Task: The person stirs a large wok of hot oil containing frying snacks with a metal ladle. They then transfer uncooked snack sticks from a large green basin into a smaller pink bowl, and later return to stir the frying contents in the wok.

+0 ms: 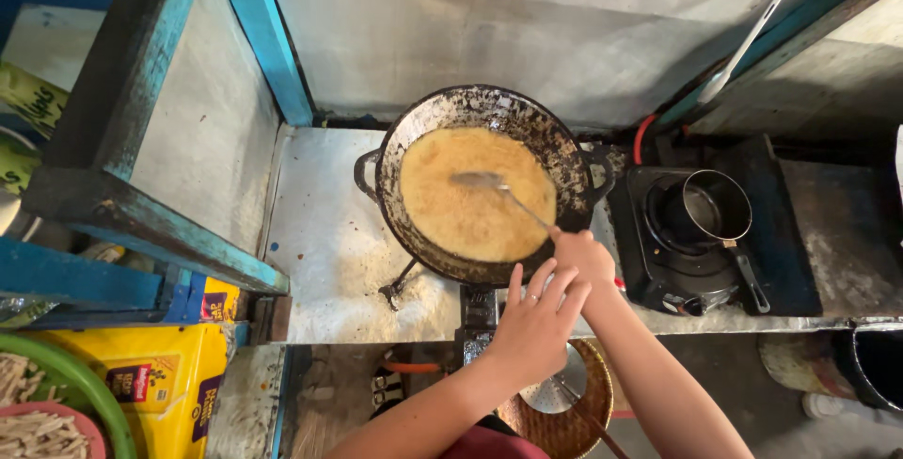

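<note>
The wok (480, 182), a single blackened pan with two side handles, sits on a burner at the middle of the metal counter (324, 252) and holds a pale yellow, foamy liquid. One long-handled metal spatula (489, 183) lies with its blade in that liquid. The right hand (583, 254) is clenched around the end of the spatula's handle at the wok's near rim. The left hand (536, 323) hovers just below the wok with its fingers spread, grasping nothing.

To the right, one black single-burner stove (696, 233) carries one small steel saucepan (717, 205). Below the hands one round woven basket (574, 403) is partly hidden by the arms.

At the lower left, one large yellow bag (165, 374) with red and blue printed patches lies flat beside a green-rimmed bowl (80, 379), and a smaller yellow and blue packet (218, 301) stands under the blue-painted wooden frame (141, 73). Pale strips fill one pinkish bowl (47, 433) in the corner.
</note>
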